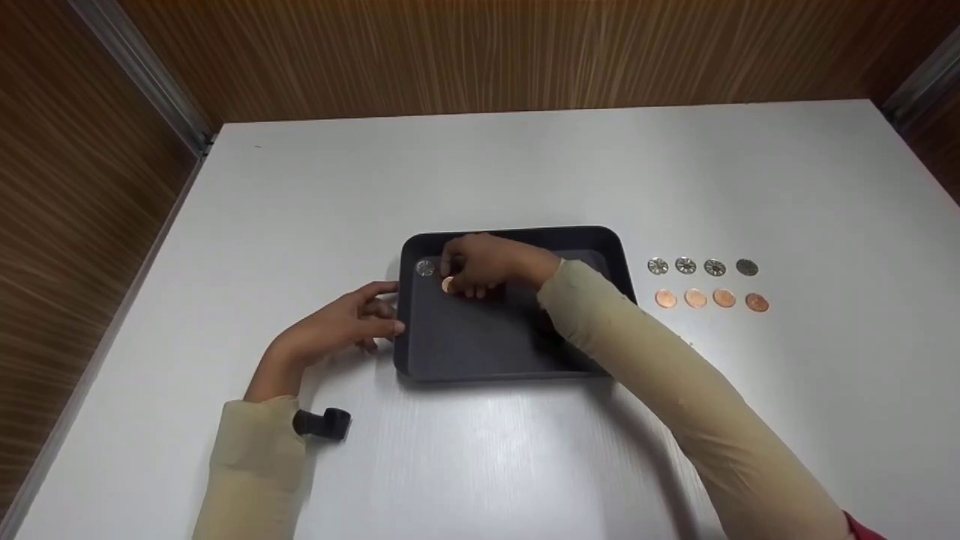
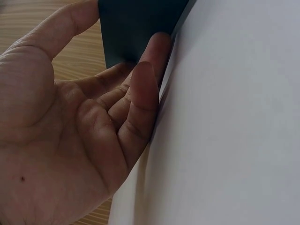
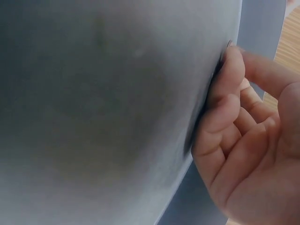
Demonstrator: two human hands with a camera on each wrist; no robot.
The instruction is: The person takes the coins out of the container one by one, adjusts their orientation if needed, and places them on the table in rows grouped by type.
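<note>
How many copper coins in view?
5: four round copper coins in a row on the white table right of the dark tray; one in the tray under the right hand's fingers. Others may be hidden.

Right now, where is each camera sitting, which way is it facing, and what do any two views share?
Head: worn high, looking forward and down at the table, dark tray and coin rows; both sleeved arms show.
Left wrist: low beside the left hand, facing its palm and the tray's wall.
Right wrist: beside the right hand, facing the tray floor; fingertips touch it.
All three show the tray.
</note>
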